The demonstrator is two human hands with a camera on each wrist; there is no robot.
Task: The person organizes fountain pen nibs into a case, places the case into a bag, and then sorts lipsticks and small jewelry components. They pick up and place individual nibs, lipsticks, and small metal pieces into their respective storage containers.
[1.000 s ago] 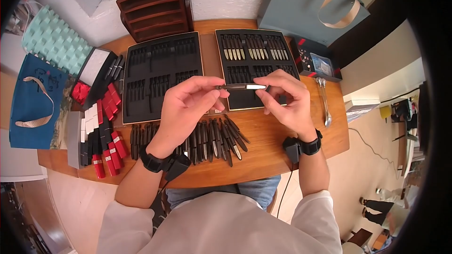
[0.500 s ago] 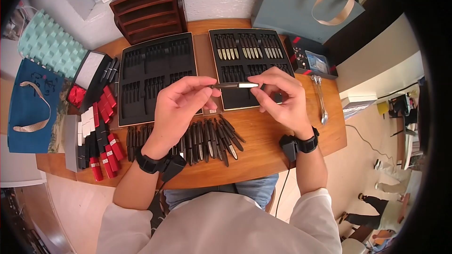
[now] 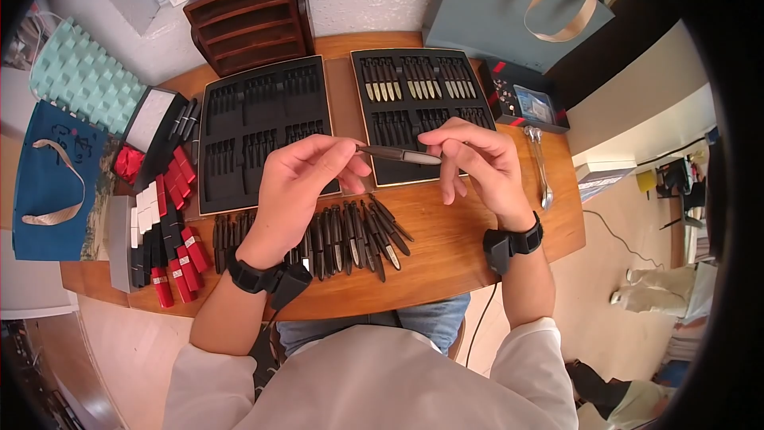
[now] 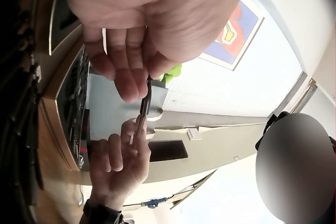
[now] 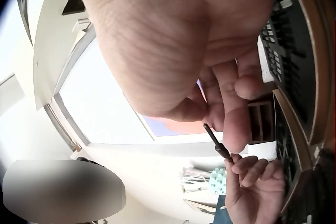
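Note:
In the head view my left hand point(image 3: 298, 179) pinches one end of a slim dark pen-like piece with a pale panel point(image 3: 406, 155) between thumb and fingertips. The piece slants slightly down to the right above the table. My right hand point(image 3: 481, 167) is at its other end, thumb and fingers loosely bent around it. That end shows uncovered beside the right fingertips in the right wrist view, where the dark piece point(image 5: 217, 142) runs down to the left hand point(image 5: 254, 187). A heap of similar dark pieces point(image 3: 350, 239) lies below the hands.
Behind stand two black slotted trays, the left tray point(image 3: 267, 123) and the right tray point(image 3: 390, 171), both carrying dark pieces. Red boxes point(image 3: 181, 171) lie at left near a blue bag point(image 3: 60, 207). Metal spoons point(image 3: 541, 167) lie at right. A wooden rack point(image 3: 251, 20) stands behind.
The piece has tilted, its right end dropping, and its pale panel has turned duller. My right fingers have loosened from its end and spread; the left hand keeps its pinch.

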